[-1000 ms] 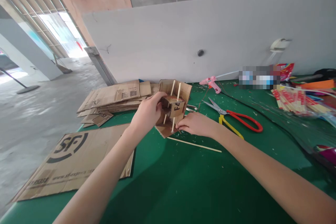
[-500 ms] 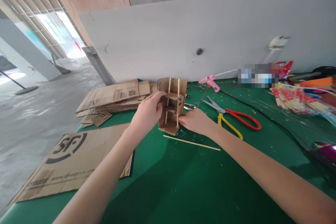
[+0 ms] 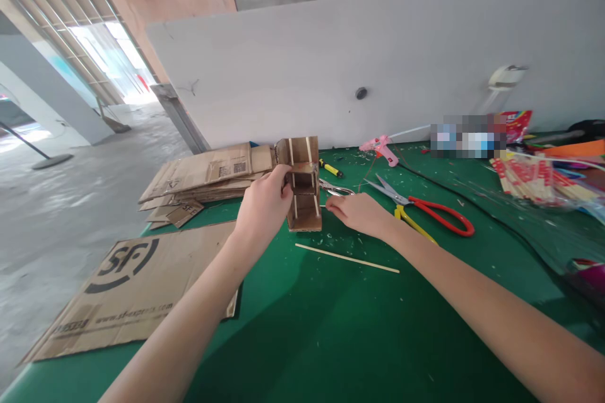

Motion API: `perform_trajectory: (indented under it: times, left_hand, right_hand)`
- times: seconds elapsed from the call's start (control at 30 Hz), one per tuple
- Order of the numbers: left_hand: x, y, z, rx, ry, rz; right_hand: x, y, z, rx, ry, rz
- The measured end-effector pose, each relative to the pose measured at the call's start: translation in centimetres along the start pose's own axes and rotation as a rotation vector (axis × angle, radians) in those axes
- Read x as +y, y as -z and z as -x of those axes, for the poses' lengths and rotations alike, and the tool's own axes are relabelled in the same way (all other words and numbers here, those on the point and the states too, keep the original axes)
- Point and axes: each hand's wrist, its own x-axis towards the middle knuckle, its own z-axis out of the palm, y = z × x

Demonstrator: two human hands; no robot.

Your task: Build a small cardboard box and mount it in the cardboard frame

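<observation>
My left hand point(image 3: 267, 198) grips the left side of a small cardboard shelf point(image 3: 306, 219), which stands upright with stacked compartments and thin wooden sticks as posts. To its right, my right hand point(image 3: 355, 209) is closed with the fingertips pinched together. A short, pale wooden stick point(image 3: 323, 206) shows between those fingertips and the shelf's right side; most of it is hidden. In front of the shelf, a longer wooden stick point(image 3: 347, 258) lies on the green table point(image 3: 302, 340). Behind my right hand are metal pliers point(image 3: 336, 189).
Scissors point(image 3: 437, 214) with red and yellow handles lie at right, near a pink glue gun point(image 3: 380, 148) and its black cord. A yellow-black cutter point(image 3: 331, 168) sits behind. Stacked cardboard point(image 3: 203, 170) and a large cardboard sheet point(image 3: 137, 289) are at left; bundled sticks point(image 3: 524, 179) lie far right.
The shelf has turned in my left hand, so its marked right side no longer shows. My right hand has come away from the shelf slightly, uncovering the pliers and the cutter.
</observation>
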Motion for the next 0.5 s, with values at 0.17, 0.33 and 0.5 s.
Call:
perform_trajectory:
  times: [0.17,0.33,0.5]
  left_hand:
    - [-0.06,0.20,-0.08,-0.010,-0.024,0.016]
    - [-0.04,0.24,-0.10,-0.022,-0.059,0.047]
    - [0.19,-0.13,0.21,-0.019,-0.095,0.029]
  right_hand:
    - [-0.37,-0.07,-0.15,0.031,0.113,-0.100]
    - [-0.61,-0.64,-0.67,-0.054,0.177,-0.068]
    - [-0.80,-0.62,-0.87,-0.149,0.175,-0.008]
